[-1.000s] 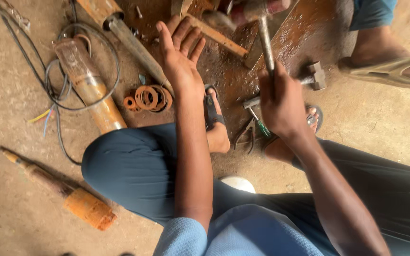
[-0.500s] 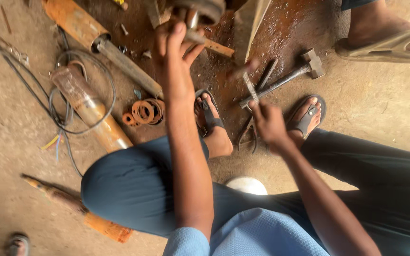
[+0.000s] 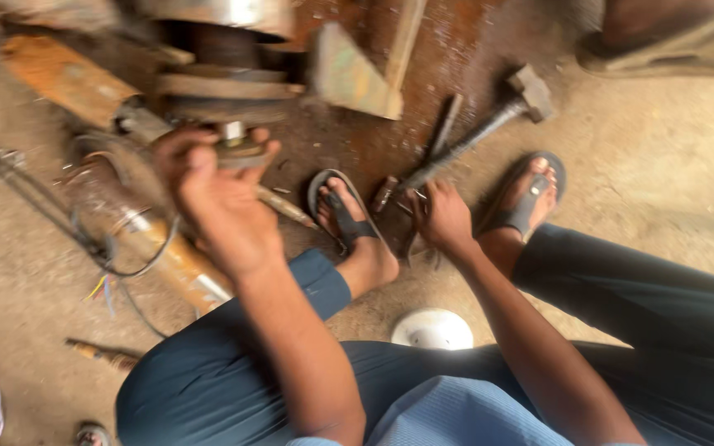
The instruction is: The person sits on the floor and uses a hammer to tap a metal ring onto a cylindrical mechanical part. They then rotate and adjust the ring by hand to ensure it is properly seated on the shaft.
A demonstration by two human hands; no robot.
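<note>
Rusty floor (image 3: 357, 140), hands (image 3: 444, 219) between sandals (image 3: 345, 211)

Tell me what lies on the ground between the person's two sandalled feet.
In the head view, the right hand rests on the ground between the left foot and the right foot, at the handle end of a rusty hammer, beside small dark metal pieces.

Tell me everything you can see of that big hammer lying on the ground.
The hammer lies flat on the rust-stained floor, its blocky metal head at the upper right and its long dark handle, metal by the look of it, running down-left toward the right hand. The whole tool looks worn and grimy. That hand rests at the handle's lower end; blur hides whether it grips it. A thinner dark bar lies just left of the handle.
</note>
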